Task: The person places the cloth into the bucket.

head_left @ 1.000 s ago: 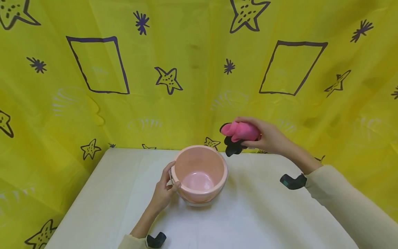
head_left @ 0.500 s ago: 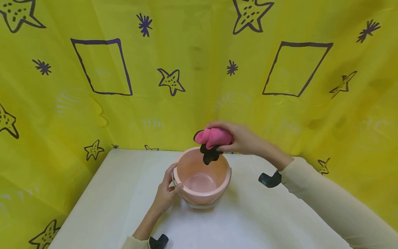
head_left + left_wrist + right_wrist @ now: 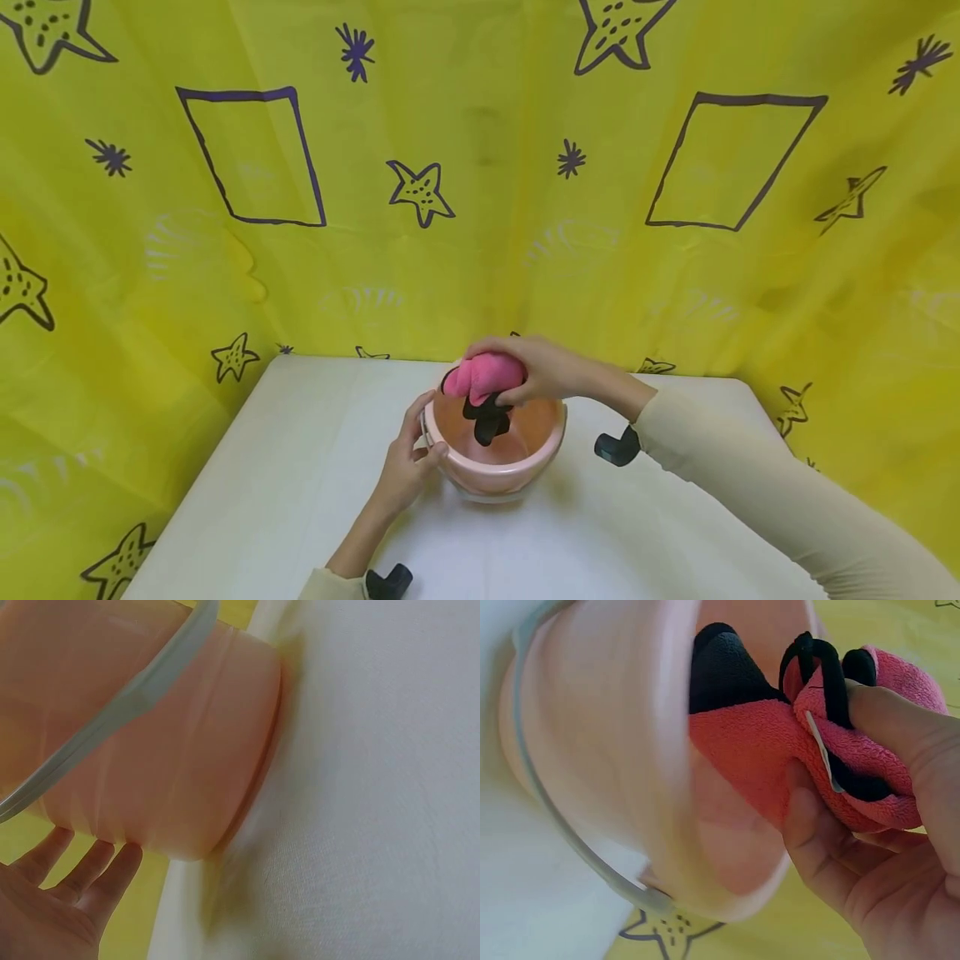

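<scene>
A light pink plastic bucket stands upright on the table. My left hand grips its left side, thumb at the rim. In the left wrist view several fingertips press the outer wall, below the bucket's pale handle. My right hand holds a bunched pink towel with black trim over the bucket's mouth. Seen from the right wrist, the towel is terry cloth with a black loop and a small white tag, pinched between thumb and fingers. A black-tipped end of it hangs inside the rim.
A white-covered table lies beneath the bucket. Behind it and along the sides hangs a yellow curtain with drawn stars. A black wrist device sits at the right cuff, another wrist device at the left.
My right hand has carried the towel leftward and down from the bucket's right side to over its opening, the black end now inside the rim. My left hand keeps its grip.
</scene>
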A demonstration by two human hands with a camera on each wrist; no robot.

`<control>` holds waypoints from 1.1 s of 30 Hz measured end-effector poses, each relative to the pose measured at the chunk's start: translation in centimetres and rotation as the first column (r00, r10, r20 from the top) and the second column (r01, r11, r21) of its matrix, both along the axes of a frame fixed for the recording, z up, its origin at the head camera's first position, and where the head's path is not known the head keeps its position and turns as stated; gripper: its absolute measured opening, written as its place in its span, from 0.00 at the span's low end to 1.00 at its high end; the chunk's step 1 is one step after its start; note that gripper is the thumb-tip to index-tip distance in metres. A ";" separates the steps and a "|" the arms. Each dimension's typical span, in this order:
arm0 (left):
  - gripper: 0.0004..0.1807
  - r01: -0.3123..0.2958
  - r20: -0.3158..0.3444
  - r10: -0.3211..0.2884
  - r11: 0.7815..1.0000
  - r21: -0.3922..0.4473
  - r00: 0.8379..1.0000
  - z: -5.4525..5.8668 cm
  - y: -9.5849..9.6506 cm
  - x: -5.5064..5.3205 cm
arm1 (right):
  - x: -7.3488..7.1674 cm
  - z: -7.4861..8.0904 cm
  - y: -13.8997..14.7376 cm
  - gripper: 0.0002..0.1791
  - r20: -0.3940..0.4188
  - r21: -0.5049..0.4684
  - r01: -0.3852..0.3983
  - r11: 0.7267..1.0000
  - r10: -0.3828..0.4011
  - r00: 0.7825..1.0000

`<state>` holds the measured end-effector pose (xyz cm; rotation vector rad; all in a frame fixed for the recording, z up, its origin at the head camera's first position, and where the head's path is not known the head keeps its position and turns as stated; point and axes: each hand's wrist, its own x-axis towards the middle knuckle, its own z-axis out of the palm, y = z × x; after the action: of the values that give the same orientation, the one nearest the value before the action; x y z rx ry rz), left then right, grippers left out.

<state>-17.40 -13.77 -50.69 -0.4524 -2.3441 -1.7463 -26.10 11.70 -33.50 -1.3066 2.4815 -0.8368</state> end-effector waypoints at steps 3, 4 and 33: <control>0.42 0.000 -0.003 0.000 1.000 0.001 1.000 0.0 0.0 0.0 | 0.0 -0.7 -0.2 0.36 0.027 0.024 -0.007 1.000 0.007 1.000; 0.42 0.000 -0.005 0.000 1.000 0.000 1.000 0.0 0.0 0.0 | 0.0 -0.8 -0.2 0.36 0.030 0.027 -0.007 1.000 0.007 1.000; 0.42 0.001 -0.016 -0.001 1.000 0.016 1.000 0.1 0.2 0.1 | 0.0 -1.0 0.2 0.56 0.028 -0.038 0.054 0.998 -0.053 0.998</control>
<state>-17.30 -13.60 -50.62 -0.4636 -2.3175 -1.7546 -26.06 11.94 -34.49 -1.2383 2.5014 -0.9135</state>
